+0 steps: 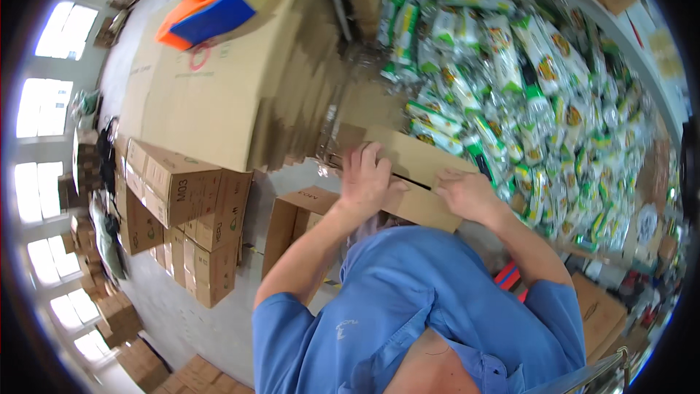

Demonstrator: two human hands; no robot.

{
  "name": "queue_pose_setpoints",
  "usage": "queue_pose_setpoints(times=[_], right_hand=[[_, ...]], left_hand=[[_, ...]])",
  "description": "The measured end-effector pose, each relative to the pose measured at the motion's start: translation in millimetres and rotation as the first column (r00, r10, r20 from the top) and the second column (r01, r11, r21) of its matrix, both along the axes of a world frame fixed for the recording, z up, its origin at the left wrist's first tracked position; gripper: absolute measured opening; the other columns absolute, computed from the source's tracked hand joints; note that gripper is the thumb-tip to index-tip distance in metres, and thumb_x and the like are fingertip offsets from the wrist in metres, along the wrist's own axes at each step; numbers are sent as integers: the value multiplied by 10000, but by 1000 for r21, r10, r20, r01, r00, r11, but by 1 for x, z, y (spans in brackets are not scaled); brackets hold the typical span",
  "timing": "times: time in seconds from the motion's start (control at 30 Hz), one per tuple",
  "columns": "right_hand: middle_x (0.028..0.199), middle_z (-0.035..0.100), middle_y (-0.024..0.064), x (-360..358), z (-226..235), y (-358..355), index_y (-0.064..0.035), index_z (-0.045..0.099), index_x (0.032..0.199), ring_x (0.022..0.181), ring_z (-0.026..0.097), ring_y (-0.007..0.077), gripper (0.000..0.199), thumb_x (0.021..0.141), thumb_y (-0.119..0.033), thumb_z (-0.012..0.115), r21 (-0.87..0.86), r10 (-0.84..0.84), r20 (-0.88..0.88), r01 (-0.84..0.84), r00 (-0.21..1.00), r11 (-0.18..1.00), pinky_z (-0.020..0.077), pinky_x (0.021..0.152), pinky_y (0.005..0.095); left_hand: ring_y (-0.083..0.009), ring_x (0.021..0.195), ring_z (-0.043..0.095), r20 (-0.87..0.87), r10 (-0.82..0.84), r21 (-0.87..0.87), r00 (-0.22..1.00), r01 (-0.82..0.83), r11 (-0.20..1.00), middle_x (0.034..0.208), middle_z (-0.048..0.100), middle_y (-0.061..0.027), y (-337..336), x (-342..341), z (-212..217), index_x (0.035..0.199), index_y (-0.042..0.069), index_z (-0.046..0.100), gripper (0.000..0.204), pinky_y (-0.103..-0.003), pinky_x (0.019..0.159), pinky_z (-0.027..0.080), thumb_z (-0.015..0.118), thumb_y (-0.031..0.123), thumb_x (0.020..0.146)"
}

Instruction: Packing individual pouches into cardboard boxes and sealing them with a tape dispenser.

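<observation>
Pressing both flaps (426,155) evenly should narrow the gap (413,182) best; the cardboard carton (421,209) sits at the near-left edge of the packet heap (532,124); the left hand (367,181) rests spread over its left end, gripping nothing; the right hand (467,195) half-curls at its right, grasp unclear.

From my distant seat I am seeing a row of windows (45,107) glowing white along the pale left-hand wall (44,150), grey floor (171,325) stretching beside it.
</observation>
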State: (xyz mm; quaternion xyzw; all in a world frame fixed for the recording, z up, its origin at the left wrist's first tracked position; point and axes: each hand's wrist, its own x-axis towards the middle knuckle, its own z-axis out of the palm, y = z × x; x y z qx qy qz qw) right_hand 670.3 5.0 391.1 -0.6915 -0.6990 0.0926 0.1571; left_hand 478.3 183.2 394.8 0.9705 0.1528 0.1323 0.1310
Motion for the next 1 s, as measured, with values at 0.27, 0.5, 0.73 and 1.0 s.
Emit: queue_pose_setpoints(times=[0.27, 0.5, 0.73, 1.0], right_hand=[[1142, 625, 197, 2, 199, 239, -2, 561, 1218, 1045, 600, 358, 626, 688, -207, 822, 792, 180, 62, -158, 982, 589, 455, 934, 413], [812, 686, 201, -30, 270, 276, 8, 691, 784, 857, 660, 359, 336, 764, -328, 689, 316, 125, 200, -184, 972, 931, 486, 852, 420], [622, 579, 58, 48, 61, -17, 25, 660, 749, 577, 517, 105, 366, 811, -335, 680, 51, -290, -750, 489, 595, 871, 379, 533, 286], [665, 559, -14, 37, -17, -110, 6, 629, 771, 612, 483, 54, 293, 840, -278, 646, -236, -399, -873, 473, 281, 849, 377, 554, 238]], left_hand=[[-372, 1186, 481, -78, 495, -333, 865, -491, 805, 1245, 489, -228, -37, 5, -53, 1143, -30, 513, 858, -490, 1041, 344, 872, 464, 540], [-365, 1221, 464, -208, 497, -270, 842, -538, 799, 1274, 491, -233, -21, 25, -33, 1420, -51, 305, 1147, -474, 1068, 319, 875, 451, 561], [-390, 1263, 431, -209, 481, -303, 851, -524, 796, 1339, 445, -233, -20, 28, -32, 1423, -49, 273, 1102, -499, 1072, 314, 878, 372, 605], [-309, 1089, 571, -65, 501, -860, 863, -303, 410, 1221, 563, -191, -53, 34, -6, 1304, -21, 474, 615, -436, 954, 450, 727, 292, 839]])
